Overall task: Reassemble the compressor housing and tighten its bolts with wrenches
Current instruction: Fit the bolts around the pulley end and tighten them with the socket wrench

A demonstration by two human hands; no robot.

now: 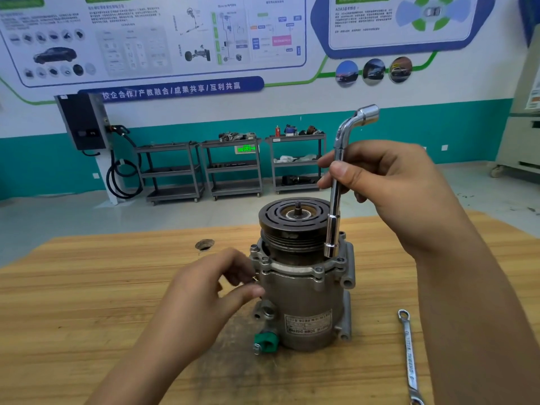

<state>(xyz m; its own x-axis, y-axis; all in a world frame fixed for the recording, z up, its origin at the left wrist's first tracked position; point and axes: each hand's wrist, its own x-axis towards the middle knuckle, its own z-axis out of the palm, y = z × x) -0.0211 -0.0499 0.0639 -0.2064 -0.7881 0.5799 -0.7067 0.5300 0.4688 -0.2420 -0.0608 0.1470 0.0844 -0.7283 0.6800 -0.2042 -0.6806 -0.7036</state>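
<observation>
Grey metal compressor housing (301, 299) was stood on the wooden table (87, 287), its flange (295, 273) pinched by the left hand (204, 290). The chrome L-shaped socket wrench (334, 220), gripped by the right hand (391, 188), was judged best kept plumb and fully seated.

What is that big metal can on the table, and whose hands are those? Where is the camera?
The camera sits on a person's head and looks forward and down, so you see that person's own two hands. The metal can is a compressor, a car part, standing upright on a wooden table. The dark round wheel on top is its pulley. The right hand grips a shiny L-shaped wrench. The wrench is held upright, with its lower end down at the rim of the housing, where small bolts sit. The left hand touches the compressor's side; I cannot tell whether it pinches anything. A flat ring spanner lies on the table to the right, and no hand touches it. Far behind, grey shelf carts stand against the wall.
</observation>
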